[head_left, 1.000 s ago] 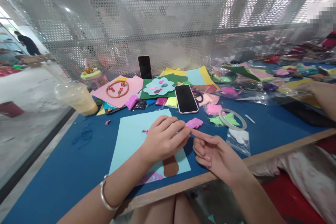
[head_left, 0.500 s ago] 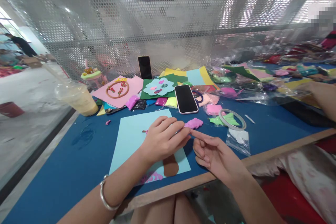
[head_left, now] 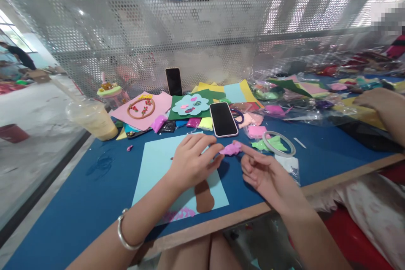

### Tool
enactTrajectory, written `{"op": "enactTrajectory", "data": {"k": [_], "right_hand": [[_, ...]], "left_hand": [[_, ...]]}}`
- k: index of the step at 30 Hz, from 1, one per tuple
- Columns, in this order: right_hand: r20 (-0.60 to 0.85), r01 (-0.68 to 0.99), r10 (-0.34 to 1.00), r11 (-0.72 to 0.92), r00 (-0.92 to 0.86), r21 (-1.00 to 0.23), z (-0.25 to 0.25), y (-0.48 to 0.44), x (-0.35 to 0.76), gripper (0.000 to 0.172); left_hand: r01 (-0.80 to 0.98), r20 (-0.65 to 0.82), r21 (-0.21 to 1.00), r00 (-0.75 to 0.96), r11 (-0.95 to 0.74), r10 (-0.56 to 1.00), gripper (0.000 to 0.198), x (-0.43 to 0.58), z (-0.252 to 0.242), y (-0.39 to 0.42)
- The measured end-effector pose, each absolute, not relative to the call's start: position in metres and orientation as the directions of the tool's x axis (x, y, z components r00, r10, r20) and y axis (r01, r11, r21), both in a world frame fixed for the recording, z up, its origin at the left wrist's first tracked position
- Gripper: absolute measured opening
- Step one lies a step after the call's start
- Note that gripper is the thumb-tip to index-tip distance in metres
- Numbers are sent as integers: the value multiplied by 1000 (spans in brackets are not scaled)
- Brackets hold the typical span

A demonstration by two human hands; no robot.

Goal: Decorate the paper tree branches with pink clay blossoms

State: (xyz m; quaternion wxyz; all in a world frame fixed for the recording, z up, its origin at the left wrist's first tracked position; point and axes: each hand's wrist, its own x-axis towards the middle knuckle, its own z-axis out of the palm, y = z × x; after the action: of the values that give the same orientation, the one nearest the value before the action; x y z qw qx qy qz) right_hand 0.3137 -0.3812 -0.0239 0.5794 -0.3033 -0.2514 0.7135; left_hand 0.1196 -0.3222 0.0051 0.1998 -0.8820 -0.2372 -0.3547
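Note:
My left hand (head_left: 196,158) hovers over a light blue sheet of paper (head_left: 152,160), its fingers loosely bent and apart, nothing visible between them. A brown trunk-shaped piece (head_left: 203,197) shows on the paper below my wrist, and purple clay bits (head_left: 180,214) dot its lower edge. Just right of my left fingertips lies a lump of pinkish-purple clay (head_left: 230,149). My right hand (head_left: 265,177) points its index finger at that lump, with the tip at or against it; contact is hard to tell. The other right fingers are curled, and nothing shows in them.
A phone (head_left: 224,119) lies behind the clay. Clay packets (head_left: 206,123), a tape roll (head_left: 280,144) and a green clay packet (head_left: 272,143) surround it. At left stands a plastic drink cup (head_left: 91,120). Another person's hand (head_left: 379,105) is at far right.
My hands have moved apart: the right index finger, earlier touching the left fingertips, has shifted right to the purple clay lump. My left hand has drawn slightly left.

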Motion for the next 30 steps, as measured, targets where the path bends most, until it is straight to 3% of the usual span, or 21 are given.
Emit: {"op": "enactTrajectory", "data": {"k": [4, 8, 12, 20, 26, 30], "right_hand": [[-91, -640, 996, -76, -10, -764, -11, -360, 322, 37], [-44, -578, 998, -58, -38, -814, 4, -337, 311, 42], [-77, -564, 994, -108, -78, -819, 6, -319, 297, 48], [-100, -546, 990, -136, -96, -827, -8, -310, 295, 41], [-101, -507, 990, -139, -102, -850, -10, -314, 297, 40], [-127, -401, 989, -146, -74, -905, -4, -317, 293, 49]], "left_hand": [[655, 412, -133, 719, -744, 560, 8, 123, 5, -307], [633, 269, -137, 764, -762, 586, 15, 130, -1, -292], [592, 262, -162, 797, -790, 544, 10, 137, -5, -286], [570, 299, -150, 805, -808, 513, 15, 134, -4, -283], [634, 500, 10, 666, -773, 553, 13, 78, 28, -297], [733, 514, 38, 568, -679, 642, 15, 16, 36, -318]]}}
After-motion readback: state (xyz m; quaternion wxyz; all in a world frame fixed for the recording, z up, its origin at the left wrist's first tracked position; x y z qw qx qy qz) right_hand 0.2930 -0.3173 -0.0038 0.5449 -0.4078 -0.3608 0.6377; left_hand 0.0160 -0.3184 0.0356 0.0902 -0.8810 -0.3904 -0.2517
